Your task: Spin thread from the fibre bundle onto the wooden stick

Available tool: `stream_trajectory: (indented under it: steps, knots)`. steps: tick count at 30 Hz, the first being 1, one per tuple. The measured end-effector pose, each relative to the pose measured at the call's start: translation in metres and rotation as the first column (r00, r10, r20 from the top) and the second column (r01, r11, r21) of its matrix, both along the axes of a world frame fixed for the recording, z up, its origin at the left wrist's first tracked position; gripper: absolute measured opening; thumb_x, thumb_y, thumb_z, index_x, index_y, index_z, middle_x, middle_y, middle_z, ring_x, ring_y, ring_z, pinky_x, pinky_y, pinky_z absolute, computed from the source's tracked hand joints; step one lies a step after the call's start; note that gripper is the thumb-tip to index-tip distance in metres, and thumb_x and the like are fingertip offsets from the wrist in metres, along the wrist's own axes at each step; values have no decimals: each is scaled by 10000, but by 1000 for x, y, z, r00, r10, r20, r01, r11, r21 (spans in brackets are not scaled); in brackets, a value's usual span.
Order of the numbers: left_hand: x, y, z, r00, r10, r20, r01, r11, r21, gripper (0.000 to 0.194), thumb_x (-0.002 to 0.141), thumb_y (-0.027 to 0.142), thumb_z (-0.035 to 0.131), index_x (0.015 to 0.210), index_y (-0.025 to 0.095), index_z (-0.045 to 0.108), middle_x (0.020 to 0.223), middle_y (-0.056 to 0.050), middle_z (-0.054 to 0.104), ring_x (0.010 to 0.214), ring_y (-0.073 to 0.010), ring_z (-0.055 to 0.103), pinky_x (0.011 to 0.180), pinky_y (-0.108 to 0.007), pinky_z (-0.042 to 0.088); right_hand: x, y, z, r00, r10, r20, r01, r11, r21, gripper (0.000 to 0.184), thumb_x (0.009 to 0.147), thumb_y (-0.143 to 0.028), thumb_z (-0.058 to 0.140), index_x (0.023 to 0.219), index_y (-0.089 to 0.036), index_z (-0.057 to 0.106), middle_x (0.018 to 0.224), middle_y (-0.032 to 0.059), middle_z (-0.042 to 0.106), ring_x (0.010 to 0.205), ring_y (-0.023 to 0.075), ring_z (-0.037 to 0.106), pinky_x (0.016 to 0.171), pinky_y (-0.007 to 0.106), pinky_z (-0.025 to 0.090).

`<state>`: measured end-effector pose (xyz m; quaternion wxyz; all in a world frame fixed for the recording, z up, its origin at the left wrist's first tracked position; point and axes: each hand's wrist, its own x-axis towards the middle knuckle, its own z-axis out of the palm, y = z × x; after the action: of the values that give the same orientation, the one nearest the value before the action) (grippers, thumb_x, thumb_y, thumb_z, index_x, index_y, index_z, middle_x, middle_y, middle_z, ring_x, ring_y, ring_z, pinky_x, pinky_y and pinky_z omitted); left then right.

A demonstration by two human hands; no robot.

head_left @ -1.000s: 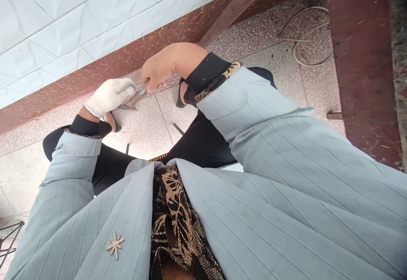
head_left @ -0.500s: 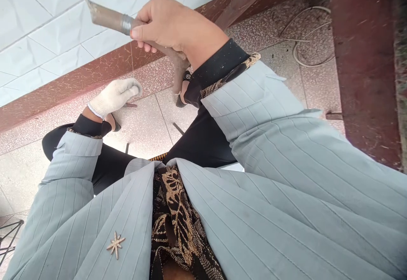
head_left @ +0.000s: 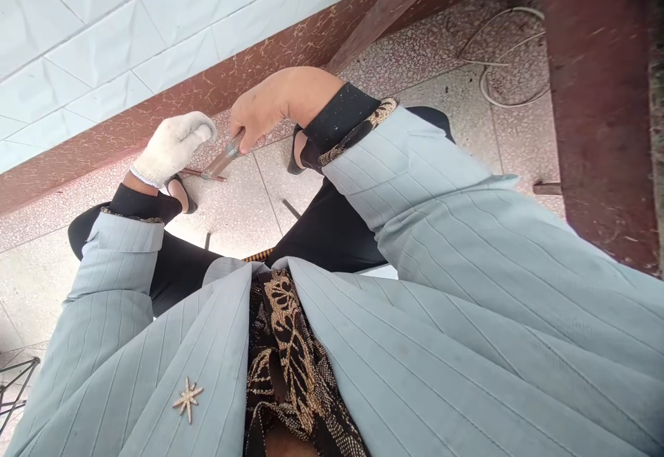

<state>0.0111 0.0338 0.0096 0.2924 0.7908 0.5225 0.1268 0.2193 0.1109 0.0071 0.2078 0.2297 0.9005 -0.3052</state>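
My bare right hand [head_left: 270,106] is closed around the handle of a brown stick-like tool [head_left: 220,164]. A band of wound thin wire [head_left: 234,146] circles the tool just beyond my fingers. Its broad end points down and left, and my hand hides the handle. My left hand [head_left: 173,146], in a white knitted glove, is closed in a pinch left of the tool, close to it but apart. A thin strand ran from the band to this glove a moment ago; now the strand is too fine to make out.
A thin reddish-brown rod [head_left: 194,172] lies low by my left shoe [head_left: 181,194]. Ahead stands a white tiled wall [head_left: 171,35] with a red-brown skirting [head_left: 124,122]. To the right are a dark red wooden post [head_left: 596,111], a slanted wooden brace [head_left: 384,14] and a looped pale cable [head_left: 485,87].
My right hand has come down toward me, swinging the tool's broad end from up-left to down-left beside the glove. My left hand has shifted slightly left and up.
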Motion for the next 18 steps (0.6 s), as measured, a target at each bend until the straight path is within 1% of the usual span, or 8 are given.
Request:
stream_trajectory:
  steps: [4, 7, 8, 10, 12, 13, 15, 18]
  knots:
    - [-3, 6, -7, 997, 46, -58, -47, 999, -11, 241, 975, 346, 494, 937, 197, 681, 810, -11, 650, 753, -143, 554, 721, -313, 442, 9, 0, 11, 989, 31, -142, -45, 994, -97, 110, 899, -226, 699, 860, -145, 762, 576, -73, 583, 555, 80, 491, 583, 255, 329]
    - [-3, 7, -15, 997, 53, -53, -55, 998, -41, 240, 958, 385, 519, 894, 193, 648, 784, -23, 629, 716, -152, 558, 699, -312, 452, 20, 0, 22, 911, -124, -393, 78, 988, -132, 121, 862, -224, 672, 796, -147, 739, 620, -63, 597, 600, 64, 497, 594, 241, 321]
    - [-2, 6, -17, 998, 36, -42, -39, 997, -66, 244, 961, 394, 516, 897, 196, 643, 773, -22, 622, 714, -154, 564, 703, -310, 459, 23, -1, 24, 855, -240, -461, 168, 967, -192, 119, 843, -205, 648, 773, -140, 718, 634, -53, 601, 610, 62, 512, 599, 233, 333]
    - [2, 3, -18, 1000, -7, -23, 5, 996, -92, 249, 973, 382, 489, 915, 198, 647, 767, -20, 620, 742, -161, 584, 738, -309, 477, 25, -3, 25, 686, -496, -533, 347, 866, -360, 115, 824, -176, 605, 774, -122, 693, 668, -22, 617, 622, 69, 547, 604, 221, 377]
    - [7, 0, -17, 996, -72, -45, 68, 993, -96, 255, 974, 356, 473, 941, 191, 664, 799, -22, 642, 799, -170, 606, 794, -319, 489, 23, -4, 23, 564, -643, -518, 458, 766, -451, 123, 835, -181, 607, 830, -101, 701, 719, 12, 643, 641, 86, 579, 618, 229, 431]
    - [9, -1, -16, 994, -89, -68, 83, 992, -94, 258, 968, 349, 472, 947, 183, 670, 814, -24, 652, 813, -172, 608, 807, -324, 491, 20, -4, 20, 564, -660, -497, 505, 752, -424, 139, 844, -200, 624, 866, -94, 711, 739, 25, 652, 645, 96, 583, 620, 241, 440]
    - [11, -1, -14, 986, -110, -128, 98, 990, -97, 273, 960, 347, 466, 960, 175, 679, 844, -28, 667, 823, -173, 606, 812, -329, 489, 13, -3, 14, 679, -595, -430, 570, 796, -202, 184, 854, -234, 654, 921, -82, 734, 774, 53, 666, 664, 125, 578, 607, 268, 403]
    - [11, 2, -13, 970, -114, -213, 100, 992, -75, 292, 954, 360, 453, 947, 178, 681, 847, -29, 665, 816, -177, 600, 793, -329, 476, 1, -2, 6, 884, -413, -220, 455, 869, 197, 242, 865, -256, 671, 962, -51, 756, 863, 112, 697, 752, 193, 600, 612, 309, 337]
